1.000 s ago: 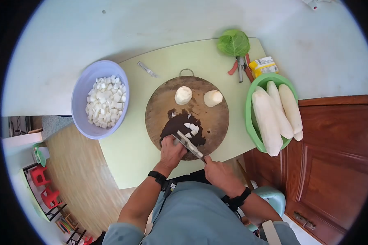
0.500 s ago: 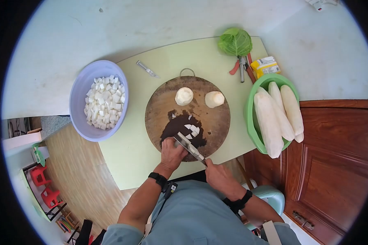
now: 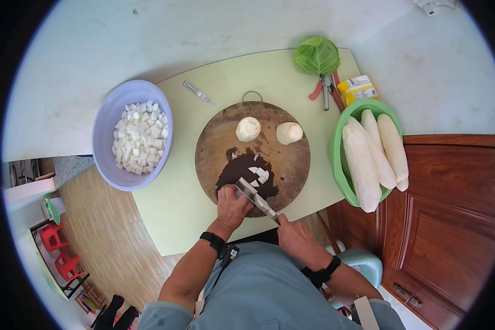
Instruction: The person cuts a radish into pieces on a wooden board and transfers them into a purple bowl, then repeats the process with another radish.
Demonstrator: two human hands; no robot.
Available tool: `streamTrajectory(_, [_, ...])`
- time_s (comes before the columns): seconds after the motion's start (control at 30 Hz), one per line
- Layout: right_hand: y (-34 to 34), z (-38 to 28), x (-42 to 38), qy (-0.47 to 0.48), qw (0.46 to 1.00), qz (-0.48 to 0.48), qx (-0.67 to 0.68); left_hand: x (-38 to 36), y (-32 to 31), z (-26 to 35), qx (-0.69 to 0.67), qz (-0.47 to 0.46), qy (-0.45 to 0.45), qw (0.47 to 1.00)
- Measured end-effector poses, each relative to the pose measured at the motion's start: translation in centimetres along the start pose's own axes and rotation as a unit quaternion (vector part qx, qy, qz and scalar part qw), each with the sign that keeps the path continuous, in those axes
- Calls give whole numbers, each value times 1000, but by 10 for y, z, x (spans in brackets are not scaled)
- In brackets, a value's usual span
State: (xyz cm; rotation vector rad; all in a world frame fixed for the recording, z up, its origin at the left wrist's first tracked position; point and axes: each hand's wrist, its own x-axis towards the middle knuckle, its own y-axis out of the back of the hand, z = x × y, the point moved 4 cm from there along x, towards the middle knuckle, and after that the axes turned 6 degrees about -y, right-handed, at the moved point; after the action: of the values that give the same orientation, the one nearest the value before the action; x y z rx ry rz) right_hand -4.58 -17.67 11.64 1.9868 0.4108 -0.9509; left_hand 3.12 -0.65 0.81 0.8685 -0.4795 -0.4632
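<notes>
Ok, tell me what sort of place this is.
Most likely a home kitchen or similar food-preparation room: a round wooden chopping board lies on a table, flanked by a lavender basin of white cubes and a green basin of peeled daikon-like roots.

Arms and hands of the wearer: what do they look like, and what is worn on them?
The left hand and right hand are ungloved, the forearms uncovered. One black band circles the left wrist; another black strap, the right. The short sleeves are blue-grey.

Knife [image 3: 257, 201]: slanted | white chunks [image 3: 260, 172]: cut, angular, loose, near knife
</notes>
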Motion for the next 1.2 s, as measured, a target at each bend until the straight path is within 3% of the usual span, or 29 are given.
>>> streamTrajectory(0.3, [-2,-13,30,47,999,16,20,-2,-4,-2,4,2,-17,1000])
streamTrajectory(0.47, [-9,-18,52,27,999,45,0,-2,-4,-2,11,6,-20,1000])
streamTrajectory(0.9, [-1,-8,46,49,995,86,13,2,4,1,-6,25,-44,999])
streamTrajectory(1.2, [16,-22,32,94,983,136,-80,-11,36,6,-16,66,-14,998])
